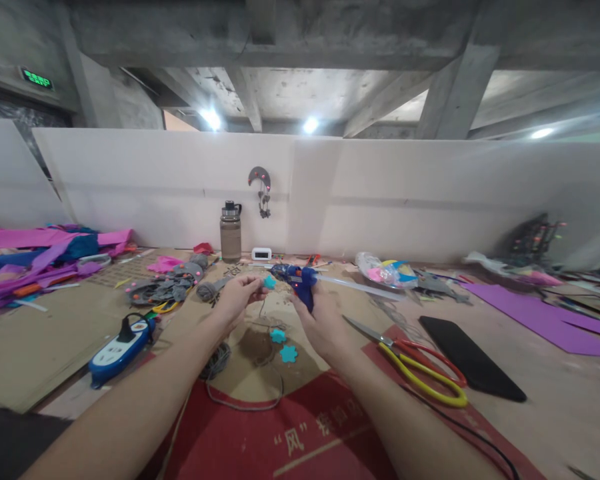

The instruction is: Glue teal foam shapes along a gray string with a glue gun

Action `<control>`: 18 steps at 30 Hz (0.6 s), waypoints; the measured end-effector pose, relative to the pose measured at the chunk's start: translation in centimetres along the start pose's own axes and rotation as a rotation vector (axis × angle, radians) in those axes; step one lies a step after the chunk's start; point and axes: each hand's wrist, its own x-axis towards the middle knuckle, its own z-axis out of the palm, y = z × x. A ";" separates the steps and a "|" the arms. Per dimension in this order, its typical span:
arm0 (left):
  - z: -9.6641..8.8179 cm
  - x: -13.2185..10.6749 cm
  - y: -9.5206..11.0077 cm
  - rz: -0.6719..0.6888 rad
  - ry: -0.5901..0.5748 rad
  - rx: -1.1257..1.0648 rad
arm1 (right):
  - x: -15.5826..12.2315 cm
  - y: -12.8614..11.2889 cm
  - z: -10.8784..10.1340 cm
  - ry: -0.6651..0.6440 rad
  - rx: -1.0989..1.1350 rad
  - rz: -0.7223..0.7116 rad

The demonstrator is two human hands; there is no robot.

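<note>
Between the fingertips of my left hand (241, 298) is a small turquoise felt flower (269, 283). My right hand (323, 323) grips a blue hot glue gun (303, 281), with a long clear glue stick (363, 287) jutting from its back. The gun's nozzle points left, close to the flower; whether they touch I cannot tell. Below the hands, two more turquoise flowers (289, 353) lie on the brown and red paper sheet (230, 437). Grey yarn (245, 405) curls loosely beside them, running from a bundle (216, 360) partly behind my left forearm.
Scissors with red and yellow handles (420, 373) and a black phone (473, 357) lie at the right. A blue and white power strip (123, 350) is at the left. A water bottle (231, 233) stands before the white partition (370, 193). Felt scraps (55, 260) pile up far left.
</note>
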 end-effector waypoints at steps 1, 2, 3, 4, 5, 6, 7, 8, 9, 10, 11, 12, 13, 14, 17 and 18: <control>0.0 0.0 0.0 0.002 -0.004 0.000 | 0.0 0.0 0.0 -0.001 -0.001 0.003; -0.1 0.1 -0.1 0.004 -0.004 -0.001 | 0.0 -0.1 0.0 -0.005 0.004 0.004; -0.1 0.1 -0.1 0.005 -0.002 -0.001 | 0.0 -0.1 -0.1 -0.008 0.012 0.005; -0.2 0.1 -0.1 0.005 0.000 0.000 | 0.0 -0.1 -0.1 -0.010 0.020 0.007; -0.2 0.2 -0.2 0.004 0.002 0.002 | 0.0 -0.1 -0.1 -0.011 0.025 0.008; -0.2 0.2 -0.2 0.002 0.004 0.004 | 0.0 -0.1 -0.1 -0.009 0.028 0.008; -0.2 0.2 -0.2 0.000 0.003 0.006 | 0.0 -0.1 0.0 -0.006 0.028 0.005; -0.2 0.3 -0.2 0.000 0.000 0.007 | 0.0 -0.1 0.0 -0.003 0.026 0.005; -0.3 0.3 -0.2 0.001 -0.002 0.006 | 0.0 0.0 0.0 0.000 0.024 0.006; -0.3 0.3 -0.2 0.003 -0.004 0.004 | 0.0 0.0 0.0 0.001 0.024 0.007; -0.3 0.2 -0.2 0.005 -0.006 0.003 | 0.0 0.0 0.0 0.001 0.023 0.010; -0.3 0.2 -0.2 0.008 -0.009 0.002 | 0.0 0.0 0.1 0.000 0.022 0.011; -0.3 0.2 -0.1 0.010 -0.012 0.001 | 0.0 0.0 0.1 0.000 0.021 0.011; -0.2 0.1 -0.1 0.010 -0.013 -0.001 | 0.0 0.0 0.1 0.001 0.020 0.009; -0.1 0.0 0.2 0.006 -0.008 -0.007 | 0.0 0.0 0.0 -0.002 0.014 0.009; 0.0 -0.1 0.3 0.003 -0.007 -0.005 | 0.0 0.0 0.0 -0.002 0.013 0.009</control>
